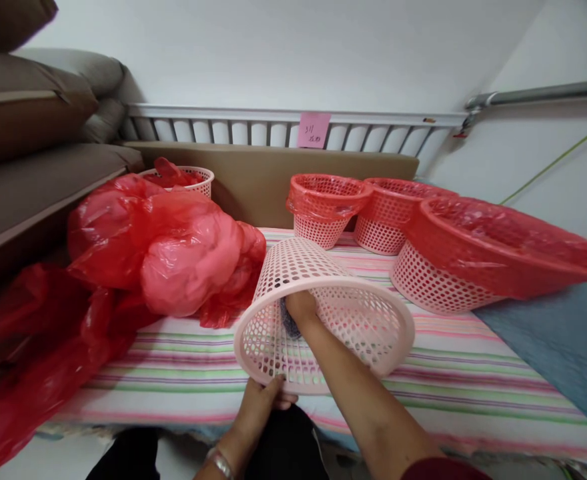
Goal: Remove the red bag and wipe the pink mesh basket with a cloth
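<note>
A pale pink perforated plastic basket [406, 327] lies on its side, its wide mouth turned toward me. My left hand [271, 393] grips the lower left of its rim, thumb on the inner side and fingers beneath. Reaching through the mouth, my right hand [301, 308] is closed on a dark grey cloth [289, 321] against the inner left wall. The rim partly covers that hand, and its fingertips are hidden.
Red plastic bags [188, 253] are heaped at left, before another basket [206, 180]. Three baskets lined with red bags [331, 213] stand at right on the striped sheet [188, 360]. Cushions [28, 127] are stacked far left. A radiator [213, 127] with a pink note [313, 130] runs behind.
</note>
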`<action>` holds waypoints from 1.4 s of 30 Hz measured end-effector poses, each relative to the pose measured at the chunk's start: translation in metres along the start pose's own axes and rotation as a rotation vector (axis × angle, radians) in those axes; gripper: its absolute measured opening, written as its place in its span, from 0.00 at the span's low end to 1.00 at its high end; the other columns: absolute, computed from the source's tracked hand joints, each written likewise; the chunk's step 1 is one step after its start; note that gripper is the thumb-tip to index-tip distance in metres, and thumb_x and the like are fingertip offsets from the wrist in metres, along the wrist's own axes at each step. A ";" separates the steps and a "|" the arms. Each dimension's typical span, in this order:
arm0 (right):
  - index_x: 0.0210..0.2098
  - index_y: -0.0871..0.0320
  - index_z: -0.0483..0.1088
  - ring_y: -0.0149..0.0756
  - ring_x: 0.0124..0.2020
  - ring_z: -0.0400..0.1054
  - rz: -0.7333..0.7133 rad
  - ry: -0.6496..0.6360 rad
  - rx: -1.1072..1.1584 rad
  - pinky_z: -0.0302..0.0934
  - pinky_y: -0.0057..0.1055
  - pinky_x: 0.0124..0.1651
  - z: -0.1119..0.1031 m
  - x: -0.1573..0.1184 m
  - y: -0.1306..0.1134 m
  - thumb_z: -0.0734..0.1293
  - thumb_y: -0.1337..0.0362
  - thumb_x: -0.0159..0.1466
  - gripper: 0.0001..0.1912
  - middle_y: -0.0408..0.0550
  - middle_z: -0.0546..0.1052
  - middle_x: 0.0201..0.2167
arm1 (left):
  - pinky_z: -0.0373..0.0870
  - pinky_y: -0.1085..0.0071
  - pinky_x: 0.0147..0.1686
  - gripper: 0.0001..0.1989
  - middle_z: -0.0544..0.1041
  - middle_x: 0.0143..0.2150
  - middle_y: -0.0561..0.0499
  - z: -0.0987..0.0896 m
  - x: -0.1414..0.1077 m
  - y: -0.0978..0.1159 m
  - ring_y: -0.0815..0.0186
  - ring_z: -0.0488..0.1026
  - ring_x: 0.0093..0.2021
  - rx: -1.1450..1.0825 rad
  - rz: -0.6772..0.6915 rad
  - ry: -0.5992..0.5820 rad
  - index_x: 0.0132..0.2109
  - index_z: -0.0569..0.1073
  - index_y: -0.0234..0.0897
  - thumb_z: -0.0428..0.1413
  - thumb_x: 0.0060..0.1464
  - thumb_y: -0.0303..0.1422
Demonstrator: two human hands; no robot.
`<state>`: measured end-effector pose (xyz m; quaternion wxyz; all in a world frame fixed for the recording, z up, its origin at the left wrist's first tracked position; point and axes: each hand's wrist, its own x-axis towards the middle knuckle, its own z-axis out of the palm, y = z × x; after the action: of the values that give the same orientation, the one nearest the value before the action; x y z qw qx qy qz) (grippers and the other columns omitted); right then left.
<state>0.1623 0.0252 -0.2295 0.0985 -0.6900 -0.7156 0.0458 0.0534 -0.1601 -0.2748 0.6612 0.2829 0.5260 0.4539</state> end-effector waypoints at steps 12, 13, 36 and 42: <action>0.50 0.55 0.67 0.42 0.38 0.70 0.030 -0.014 -0.078 0.59 0.32 0.36 -0.010 -0.061 -0.004 0.54 0.69 0.64 0.18 0.55 0.71 0.41 | 0.75 0.70 0.26 0.24 0.82 0.26 0.43 -0.002 0.003 -0.001 0.57 0.80 0.28 0.008 0.005 -0.021 0.41 0.69 0.30 0.64 0.43 0.43; 0.50 0.56 0.67 0.41 0.38 0.70 0.015 -0.009 -0.082 0.59 0.32 0.36 -0.011 -0.069 -0.003 0.55 0.69 0.64 0.18 0.55 0.71 0.40 | 0.74 0.70 0.26 0.24 0.81 0.26 0.43 -0.003 0.004 -0.001 0.57 0.80 0.27 0.007 0.010 -0.021 0.41 0.68 0.30 0.63 0.43 0.43; 0.51 0.57 0.67 0.43 0.40 0.71 -0.002 -0.012 -0.016 0.61 0.36 0.40 -0.007 -0.038 -0.018 0.54 0.69 0.64 0.19 0.56 0.73 0.42 | 0.73 0.69 0.23 0.28 0.81 0.25 0.43 -0.001 0.007 -0.003 0.55 0.79 0.26 -0.009 -0.019 0.006 0.46 0.66 0.31 0.63 0.42 0.44; 0.56 0.61 0.64 0.44 0.53 0.64 -0.006 0.006 0.051 0.55 0.35 0.53 0.004 0.015 -0.018 0.52 0.67 0.68 0.21 0.59 0.70 0.52 | 0.75 0.69 0.25 0.27 0.81 0.27 0.39 -0.001 0.005 -0.001 0.54 0.80 0.28 -0.040 -0.049 -0.007 0.40 0.68 0.30 0.64 0.40 0.47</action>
<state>0.1429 0.0397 -0.2289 0.1181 -0.6854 -0.7159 0.0616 0.0525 -0.1559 -0.2784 0.6797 0.2582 0.5212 0.4469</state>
